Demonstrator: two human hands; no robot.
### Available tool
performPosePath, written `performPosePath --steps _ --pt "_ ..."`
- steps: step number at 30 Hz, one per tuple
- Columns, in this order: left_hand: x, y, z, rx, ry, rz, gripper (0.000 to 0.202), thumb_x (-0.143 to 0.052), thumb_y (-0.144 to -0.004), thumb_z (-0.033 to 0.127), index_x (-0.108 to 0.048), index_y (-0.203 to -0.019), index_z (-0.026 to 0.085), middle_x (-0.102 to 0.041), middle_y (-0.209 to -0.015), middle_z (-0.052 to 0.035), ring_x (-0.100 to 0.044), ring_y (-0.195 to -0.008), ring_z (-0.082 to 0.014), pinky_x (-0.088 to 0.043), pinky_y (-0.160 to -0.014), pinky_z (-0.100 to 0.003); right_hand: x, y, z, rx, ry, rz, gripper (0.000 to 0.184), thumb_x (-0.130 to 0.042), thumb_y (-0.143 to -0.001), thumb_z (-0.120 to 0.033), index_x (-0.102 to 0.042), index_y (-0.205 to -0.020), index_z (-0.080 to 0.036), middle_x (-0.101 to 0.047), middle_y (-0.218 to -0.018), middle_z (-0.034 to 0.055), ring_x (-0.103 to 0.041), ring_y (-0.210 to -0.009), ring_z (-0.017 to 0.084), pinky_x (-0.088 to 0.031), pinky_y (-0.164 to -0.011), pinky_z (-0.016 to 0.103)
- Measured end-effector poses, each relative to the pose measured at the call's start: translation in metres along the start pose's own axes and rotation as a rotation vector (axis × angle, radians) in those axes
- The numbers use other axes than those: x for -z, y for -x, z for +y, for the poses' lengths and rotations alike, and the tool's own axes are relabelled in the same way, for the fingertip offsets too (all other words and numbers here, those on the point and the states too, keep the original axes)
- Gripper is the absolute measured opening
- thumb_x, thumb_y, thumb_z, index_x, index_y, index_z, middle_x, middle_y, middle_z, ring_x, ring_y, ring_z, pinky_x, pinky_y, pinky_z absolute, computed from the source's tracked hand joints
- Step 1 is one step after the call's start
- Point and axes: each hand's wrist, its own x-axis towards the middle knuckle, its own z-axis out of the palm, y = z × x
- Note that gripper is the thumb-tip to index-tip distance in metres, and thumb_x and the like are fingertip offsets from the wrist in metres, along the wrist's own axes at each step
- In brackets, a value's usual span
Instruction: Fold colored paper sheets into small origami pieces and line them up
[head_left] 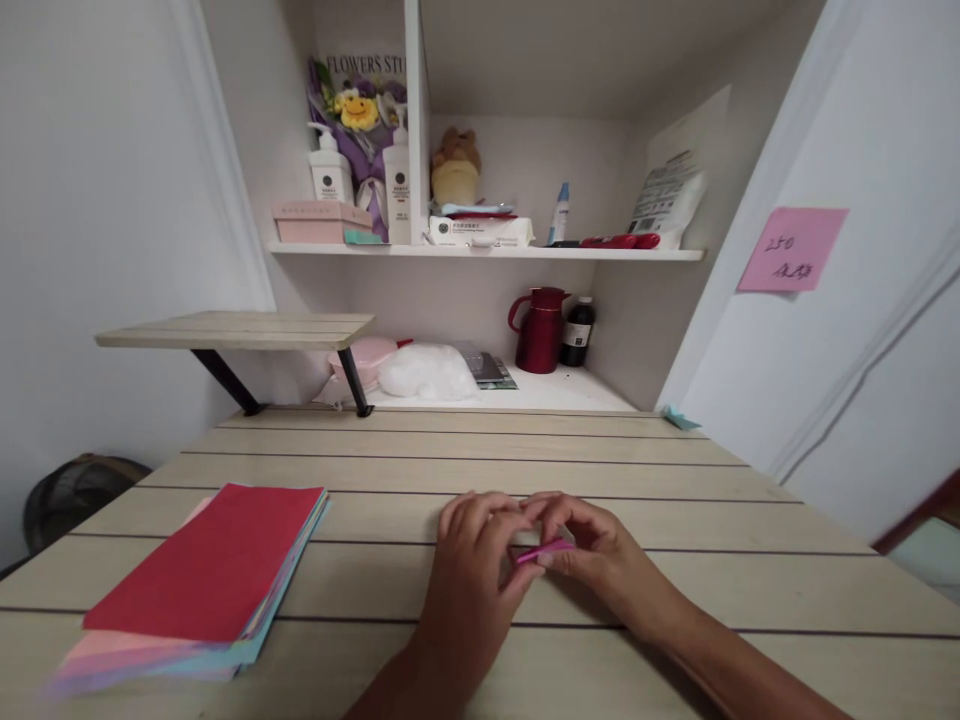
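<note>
Between my two hands, just above the slatted table, is a small pink piece of folded paper (546, 549). My right hand (592, 545) pinches it between thumb and fingers. From the other side, my left hand (476, 550) curls round with its thumb at the paper's near left end, its fingers closed toward it. The fingertips of both hands come close together at the far side. The fingers hide part of the paper, so its full shape does not show.
On the left lies a stack of coloured paper (210, 565), red on top. A small raised shelf (240, 330) stands at the back left. Behind the table, a white cabinet holds a red jug (540, 330), a dark bottle (577, 332) and a white plastic bag (427, 372).
</note>
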Motion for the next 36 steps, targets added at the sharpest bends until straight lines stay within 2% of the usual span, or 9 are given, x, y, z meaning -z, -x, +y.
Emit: performPosePath --steps 2,6,9,13,17,21,26,31,36 --pt "0.002 0.000 0.002 -0.047 -0.026 0.057 0.039 -0.073 -0.073 0.012 -0.053 -0.103 0.025 -0.062 -0.106 -0.0041 -0.058 -0.102 -0.0226 -0.043 -0.094 -0.044 0.000 0.001 -0.001 -0.007 -0.054 0.003 0.016 -0.075 -0.075 -0.026 -0.060 -0.074 -0.022 -0.064 -0.108 0.0050 -0.056 -0.109 0.024 -0.042 -0.096 0.040" --pt "0.003 0.001 0.003 0.041 -0.149 0.289 0.047 -0.076 -0.073 0.024 -0.049 -0.111 0.020 -0.054 -0.120 -0.0138 -0.052 -0.112 -0.0296 -0.043 -0.092 -0.049 0.002 0.004 -0.003 0.005 -0.007 0.072 0.017 -0.077 -0.073 -0.026 -0.061 -0.071 -0.022 -0.059 -0.120 0.0058 -0.052 -0.116 0.025 -0.039 -0.099 0.039" --pt "0.006 0.001 0.004 0.023 -0.163 0.322 0.033 -0.072 -0.077 0.028 -0.052 -0.102 0.022 -0.059 -0.109 -0.0103 -0.056 -0.105 -0.0276 -0.044 -0.091 -0.047 0.001 0.004 -0.004 0.029 0.043 0.080 0.017 -0.078 -0.072 -0.026 -0.062 -0.068 -0.022 -0.058 -0.120 0.0055 -0.052 -0.116 0.025 -0.038 -0.100 0.040" --pt "0.014 -0.002 0.008 -0.102 -0.088 0.131 0.007 -0.057 -0.087 0.018 -0.055 -0.088 0.025 -0.065 -0.085 0.0013 -0.062 -0.081 -0.0165 -0.041 -0.091 -0.039 0.000 0.004 -0.006 0.030 0.078 0.060 0.016 -0.077 -0.074 -0.025 -0.061 -0.068 -0.023 -0.057 -0.120 0.0042 -0.054 -0.114 0.024 -0.041 -0.098 0.038" --pt "0.015 -0.002 0.006 -0.268 -0.176 0.034 0.014 -0.049 -0.091 0.013 -0.058 -0.087 0.023 -0.067 -0.080 0.0038 -0.061 -0.073 -0.0117 -0.038 -0.094 -0.036 0.001 0.003 -0.008 0.107 0.235 0.061 0.011 -0.073 -0.078 -0.026 -0.064 -0.072 -0.023 -0.056 -0.121 0.0057 -0.052 -0.117 0.024 -0.040 -0.100 0.038" --pt "0.008 -0.001 -0.006 -0.390 -0.383 -0.052 0.023 -0.042 -0.092 0.009 -0.059 -0.081 0.020 -0.064 -0.074 0.0019 -0.057 -0.071 -0.0129 -0.037 -0.097 -0.037 -0.001 0.004 -0.006 0.174 0.564 0.038 0.003 -0.063 -0.084 -0.021 -0.064 -0.085 -0.024 -0.053 -0.123 0.0091 -0.049 -0.119 0.025 -0.041 -0.099 0.039" --pt "-0.003 0.003 -0.021 -0.337 -0.535 -0.219 0.026 -0.044 -0.089 0.005 -0.058 -0.073 0.019 -0.059 -0.070 -0.0002 -0.054 -0.070 -0.0160 -0.042 -0.090 -0.038 -0.006 0.004 0.002 0.196 0.905 -0.016 0.028 -0.062 -0.082 -0.016 -0.059 -0.108 -0.024 -0.056 -0.123 0.0102 -0.050 -0.115 0.027 -0.041 -0.095 0.045" --pt "-0.002 0.007 -0.021 -0.261 -0.448 -0.359 0.021 -0.052 -0.088 0.007 -0.057 -0.071 0.019 -0.058 -0.072 -0.0002 -0.053 -0.071 -0.0164 -0.043 -0.080 -0.035 -0.001 0.002 0.006 0.148 0.985 -0.093 0.014 -0.063 -0.080 -0.014 -0.064 -0.090 -0.024 -0.067 -0.098 0.0044 -0.058 -0.094 0.024 -0.043 -0.084 0.041" --pt "0.001 0.006 -0.019 -0.100 -0.236 -0.441 0.008 -0.068 -0.081 0.020 -0.062 -0.077 0.021 -0.063 -0.080 0.0017 -0.056 -0.079 -0.0164 -0.040 -0.083 -0.036 0.007 0.004 0.012 0.133 0.912 -0.092 0.012 -0.063 -0.081 -0.013 -0.065 -0.079 -0.024 -0.070 -0.090 0.0011 -0.061 -0.091 0.021 -0.042 -0.086 0.039"
